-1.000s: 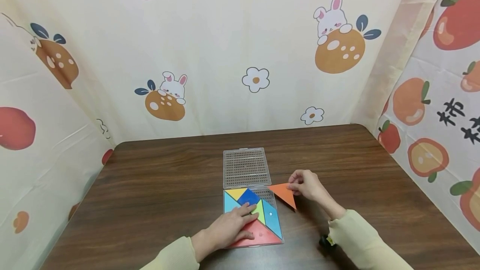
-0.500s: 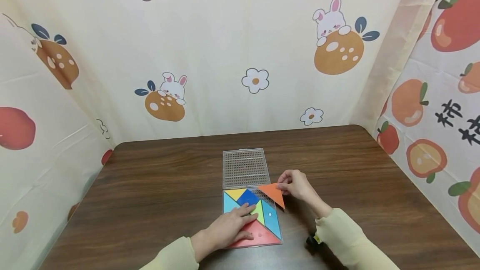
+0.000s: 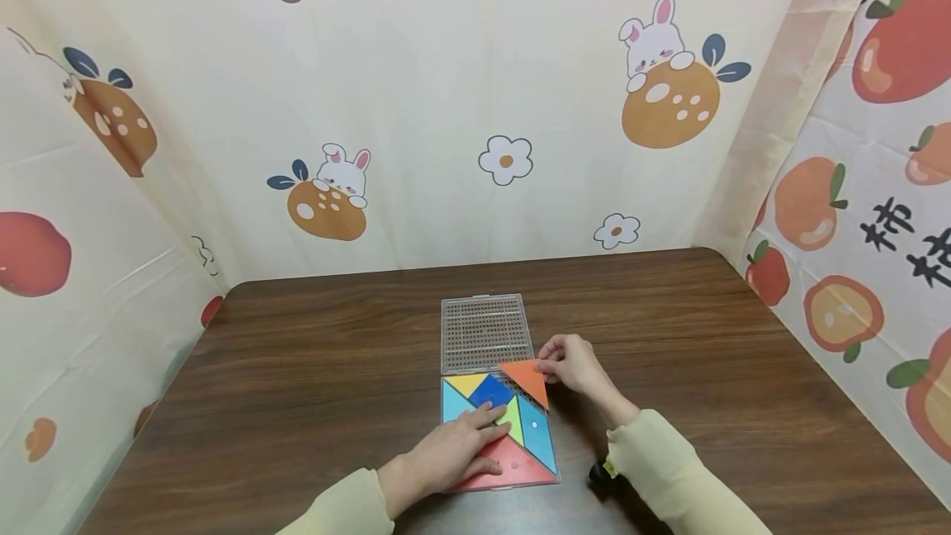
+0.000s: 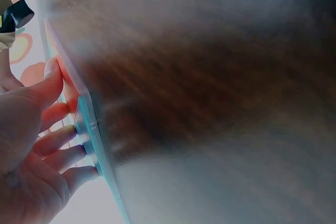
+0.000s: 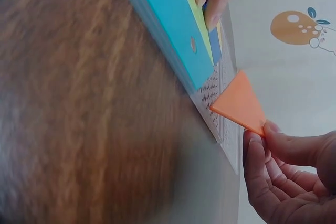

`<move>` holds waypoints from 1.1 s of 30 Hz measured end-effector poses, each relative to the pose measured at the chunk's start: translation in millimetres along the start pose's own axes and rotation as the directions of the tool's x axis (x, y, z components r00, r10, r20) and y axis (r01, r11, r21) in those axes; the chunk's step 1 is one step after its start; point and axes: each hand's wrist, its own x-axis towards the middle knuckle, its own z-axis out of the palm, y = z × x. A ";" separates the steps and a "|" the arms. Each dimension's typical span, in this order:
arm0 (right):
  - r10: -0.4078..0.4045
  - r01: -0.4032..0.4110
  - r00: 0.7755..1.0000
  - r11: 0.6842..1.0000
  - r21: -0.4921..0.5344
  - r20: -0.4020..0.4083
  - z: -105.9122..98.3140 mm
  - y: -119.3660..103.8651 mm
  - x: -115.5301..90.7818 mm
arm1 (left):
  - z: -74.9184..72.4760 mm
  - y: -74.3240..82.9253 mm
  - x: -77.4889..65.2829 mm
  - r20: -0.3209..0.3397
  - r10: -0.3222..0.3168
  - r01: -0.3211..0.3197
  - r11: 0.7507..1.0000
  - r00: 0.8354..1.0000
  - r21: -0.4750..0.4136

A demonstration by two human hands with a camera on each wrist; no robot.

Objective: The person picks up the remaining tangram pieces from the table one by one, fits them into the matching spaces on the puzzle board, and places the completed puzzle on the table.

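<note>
My right hand (image 3: 572, 363) pinches an orange triangular tangram piece (image 5: 241, 103) by one corner, between thumb and fingers. The piece is held over the bare upper right corner of a clear plastic tangram case (image 3: 486, 333), whose lid lies folded back. Red (image 3: 520, 462), light blue (image 3: 538, 436), lime green (image 3: 514, 421), dark blue (image 3: 491, 390) and yellow (image 3: 466, 383) pieces lie in the tray. My left hand (image 3: 453, 448) rests on them with fingers spread, hiding part of the red and light blue ones. In the left wrist view its fingertips (image 4: 89, 171) touch the pieces.
The case lies on a dark wooden table (image 3: 334, 370). A patterned curtain (image 3: 446, 89) closes off the back and both sides. A small black device (image 3: 600, 473) shows at the right wrist, below the sleeve.
My right hand has moved left with the orange triangle, from beside the case to over its bare corner. The left hand has stayed in place on the pieces.
</note>
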 end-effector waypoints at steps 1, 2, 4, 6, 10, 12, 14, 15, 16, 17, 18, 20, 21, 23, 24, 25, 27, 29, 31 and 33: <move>0.003 -0.003 1.000 1.000 -0.001 -0.001 0.7 -0.2 0.5 | 0.0 0.0 0.0 0.000 0.000 0.000 1.000 1.000 0.001; 0.006 -0.006 1.000 1.000 -0.002 -0.001 1.4 -0.6 0.5 | 0.1 -0.1 0.1 -0.001 0.001 -0.001 1.000 1.000 0.003; 0.012 -0.012 1.000 1.000 -0.007 -0.001 2.7 -1.5 0.7 | 0.1 -0.1 0.0 0.000 0.000 0.000 1.000 1.000 0.003; 0.017 -0.017 1.000 1.000 -0.013 0.002 3.9 -2.0 0.8 | 0.2 -0.1 0.2 0.000 -0.001 0.001 1.000 1.000 0.003; 0.028 -0.027 1.000 0.999 -0.026 0.014 5.6 -2.9 0.9 | 0.2 -0.2 0.6 0.002 -0.005 0.005 1.000 1.000 0.000; 0.034 -0.034 0.999 0.999 -0.028 0.020 6.5 -2.7 1.1 | 0.3 -0.4 0.6 0.001 -0.004 0.004 1.000 1.000 0.004; 0.037 -0.036 0.999 0.999 -0.029 0.023 7.4 -2.8 1.1 | 0.4 -0.5 0.4 -0.001 -0.003 0.003 1.000 1.000 0.007; 0.041 -0.040 0.999 0.999 -0.028 0.025 7.8 -2.6 1.1 | 0.5 -0.5 0.2 -0.002 -0.002 0.002 1.000 1.000 0.009; 0.044 -0.043 0.999 0.999 -0.027 0.027 8.2 -2.5 1.3 | 0.5 -0.5 0.2 -0.004 0.001 -0.001 1.000 1.000 0.011; 0.045 -0.045 0.999 0.999 -0.030 0.027 8.5 -2.4 1.4 | 0.6 -0.5 0.1 -0.005 0.003 -0.003 1.000 1.000 0.014; 0.046 -0.045 0.999 0.998 -0.034 0.026 8.8 -2.4 1.4 | 0.6 -0.5 0.2 -0.007 0.006 -0.005 1.000 1.000 0.016; 0.051 -0.050 0.998 0.998 -0.041 0.026 9.0 -2.7 1.5 | 0.6 -0.5 0.2 -0.012 0.013 -0.012 1.000 1.000 0.022; 0.051 -0.050 0.998 0.998 -0.047 0.026 9.2 -2.7 1.5 | 0.7 -0.5 0.3 -0.015 0.015 -0.015 1.000 1.000 0.025; 0.050 -0.048 0.998 0.997 -0.059 0.027 9.4 -2.7 1.5 | 1.0 -0.6 0.7 -0.020 0.021 -0.020 0.999 1.000 0.032; 0.049 -0.047 0.998 0.997 -0.062 0.027 9.4 -2.9 1.2 | 1.1 -0.6 0.8 -0.022 0.023 -0.022 0.999 0.999 0.035; 0.047 -0.045 0.998 0.997 -0.064 0.029 9.3 -3.1 0.9 | 1.2 -0.6 0.9 -0.025 0.025 -0.024 0.999 0.999 0.038; 0.042 -0.040 0.999 0.997 -0.067 0.031 9.1 -3.5 0.4 | 1.6 -0.5 1.1 -0.028 0.028 -0.027 0.999 0.999 0.044; 0.034 -0.032 0.999 0.997 -0.071 0.032 8.8 -3.7 0.2 | 1.9 -0.4 1.3 -0.032 0.030 -0.029 0.998 0.999 0.050; 0.028 -0.026 0.999 0.997 -0.078 0.035 8.9 -3.7 0.4 | 2.2 -0.2 1.2 -0.034 0.029 -0.027 0.998 0.999 0.053; 0.027 -0.024 0.999 0.996 -0.082 0.039 9.2 -3.6 0.8 | 2.3 0.0 1.1 -0.034 0.028 -0.026 0.998 0.999 0.053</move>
